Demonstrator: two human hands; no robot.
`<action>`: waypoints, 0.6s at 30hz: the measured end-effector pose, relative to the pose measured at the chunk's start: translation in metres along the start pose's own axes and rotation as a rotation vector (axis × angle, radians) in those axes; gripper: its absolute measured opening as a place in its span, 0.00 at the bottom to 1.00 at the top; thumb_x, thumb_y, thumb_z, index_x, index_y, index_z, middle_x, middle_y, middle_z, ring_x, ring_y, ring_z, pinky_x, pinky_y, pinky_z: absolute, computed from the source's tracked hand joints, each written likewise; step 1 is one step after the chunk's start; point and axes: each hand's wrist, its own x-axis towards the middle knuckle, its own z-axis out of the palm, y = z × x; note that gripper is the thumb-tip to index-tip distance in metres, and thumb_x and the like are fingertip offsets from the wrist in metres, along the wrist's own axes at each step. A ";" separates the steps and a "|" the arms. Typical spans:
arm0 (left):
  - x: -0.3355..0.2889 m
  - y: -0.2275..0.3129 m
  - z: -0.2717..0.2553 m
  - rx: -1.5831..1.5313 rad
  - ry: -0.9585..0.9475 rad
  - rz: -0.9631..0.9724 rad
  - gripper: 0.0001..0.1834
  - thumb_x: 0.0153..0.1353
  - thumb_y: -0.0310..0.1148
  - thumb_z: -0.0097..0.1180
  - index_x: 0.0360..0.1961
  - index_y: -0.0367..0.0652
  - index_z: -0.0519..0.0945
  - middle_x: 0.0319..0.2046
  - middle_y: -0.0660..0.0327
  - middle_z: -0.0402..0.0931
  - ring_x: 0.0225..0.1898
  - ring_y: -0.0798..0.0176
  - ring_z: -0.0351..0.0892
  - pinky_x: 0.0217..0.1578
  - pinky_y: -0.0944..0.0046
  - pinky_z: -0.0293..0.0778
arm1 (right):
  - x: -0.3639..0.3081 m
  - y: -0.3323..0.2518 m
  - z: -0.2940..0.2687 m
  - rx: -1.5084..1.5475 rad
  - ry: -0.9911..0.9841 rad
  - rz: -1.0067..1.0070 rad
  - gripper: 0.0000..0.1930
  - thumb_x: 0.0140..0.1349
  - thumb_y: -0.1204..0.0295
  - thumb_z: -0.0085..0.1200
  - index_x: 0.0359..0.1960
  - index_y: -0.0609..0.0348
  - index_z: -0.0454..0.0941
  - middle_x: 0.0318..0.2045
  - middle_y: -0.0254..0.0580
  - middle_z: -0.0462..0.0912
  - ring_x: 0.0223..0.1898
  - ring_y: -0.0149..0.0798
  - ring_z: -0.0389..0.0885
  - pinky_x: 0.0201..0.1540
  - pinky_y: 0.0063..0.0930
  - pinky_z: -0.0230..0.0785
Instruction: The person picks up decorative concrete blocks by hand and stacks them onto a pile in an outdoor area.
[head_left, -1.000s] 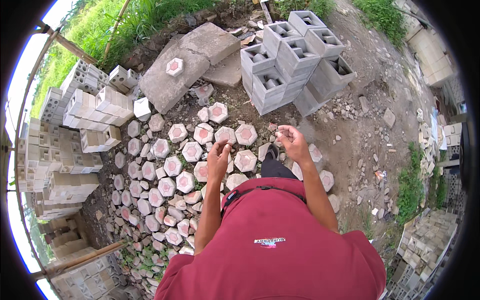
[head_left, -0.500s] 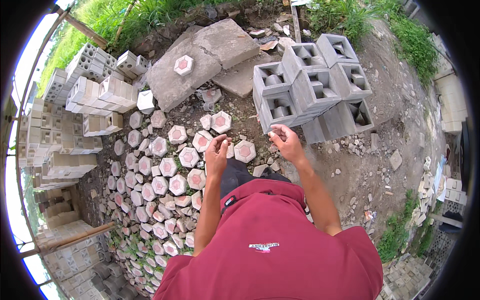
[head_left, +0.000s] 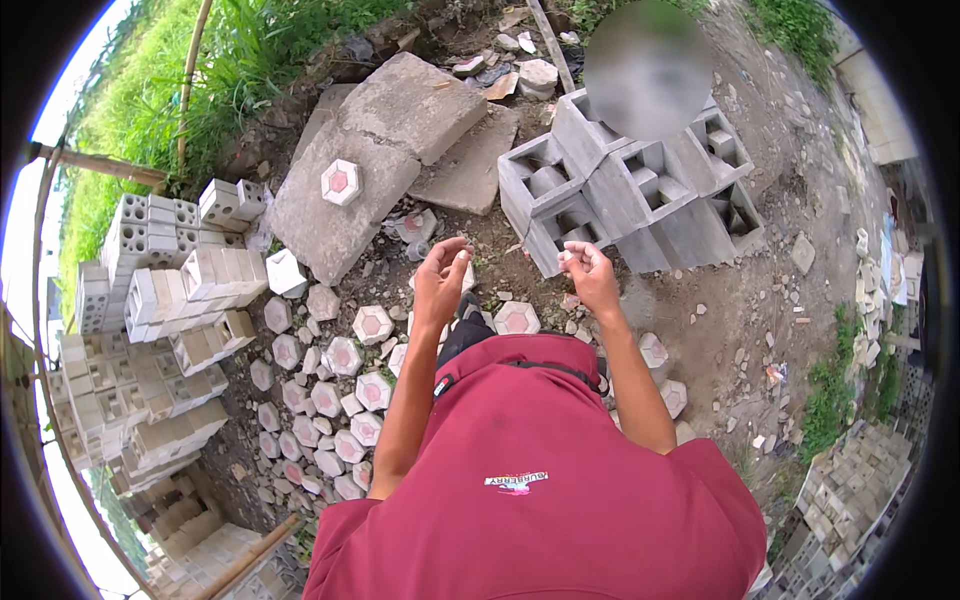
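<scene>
My left hand (head_left: 438, 283) hangs in mid-air with its fingers bent and loosely apart, nothing visible in it. Opposite it, my right hand (head_left: 592, 281) also holds nothing I can see; its fingers curl loosely, with pale fingertips. The right hand is nearest to a stack of grey hollow concrete blocks (head_left: 640, 248), just beyond it. Below and left of the left hand lie many hexagonal paving stones (head_left: 372, 325) with pinkish centres. One hexagonal paver (head_left: 341, 183) rests on a cracked concrete slab (head_left: 325, 238) farther ahead.
Pale concrete blocks (head_left: 200, 275) stand stacked along the left side, near a bamboo pole (head_left: 255, 555). Rubble and gravel (head_left: 700, 320) cover the ground to the right. Grass (head_left: 270, 50) grows at the far edge. A round blurred patch hides part of the hollow-block stack.
The view has shifted and turned, so the slab and paving stones sit differently in it. Both hands stay raised and empty, slightly farther apart. No object has visibly been moved.
</scene>
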 end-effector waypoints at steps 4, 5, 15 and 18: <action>0.058 0.003 -0.033 0.012 -0.117 0.004 0.14 0.68 0.28 0.49 0.52 0.32 0.73 0.44 0.55 0.80 0.47 0.67 0.78 0.50 0.68 0.72 | 0.025 -0.019 0.043 0.220 0.162 -0.015 0.11 0.68 0.71 0.50 0.47 0.66 0.75 0.35 0.40 0.83 0.33 0.29 0.81 0.38 0.22 0.74; 0.078 -0.008 -0.040 0.004 -0.137 0.004 0.15 0.68 0.29 0.50 0.52 0.32 0.74 0.44 0.55 0.80 0.47 0.67 0.78 0.51 0.67 0.72 | 0.035 -0.022 0.052 0.231 0.186 -0.039 0.11 0.68 0.72 0.50 0.47 0.66 0.74 0.35 0.40 0.83 0.32 0.29 0.81 0.38 0.22 0.74; 0.196 -0.007 -0.023 -0.010 -0.384 -0.003 0.16 0.67 0.31 0.52 0.52 0.33 0.74 0.46 0.56 0.79 0.47 0.67 0.77 0.50 0.67 0.71 | 0.097 0.013 0.057 0.020 0.436 0.048 0.11 0.65 0.71 0.52 0.45 0.64 0.75 0.34 0.45 0.83 0.33 0.35 0.83 0.38 0.28 0.74; 0.229 -0.032 -0.022 0.123 -0.324 -0.019 0.14 0.67 0.31 0.52 0.51 0.35 0.76 0.46 0.58 0.79 0.48 0.67 0.76 0.51 0.66 0.70 | 0.131 0.025 0.063 -0.471 0.498 -0.176 0.10 0.61 0.72 0.52 0.42 0.64 0.76 0.36 0.54 0.82 0.40 0.51 0.81 0.44 0.39 0.72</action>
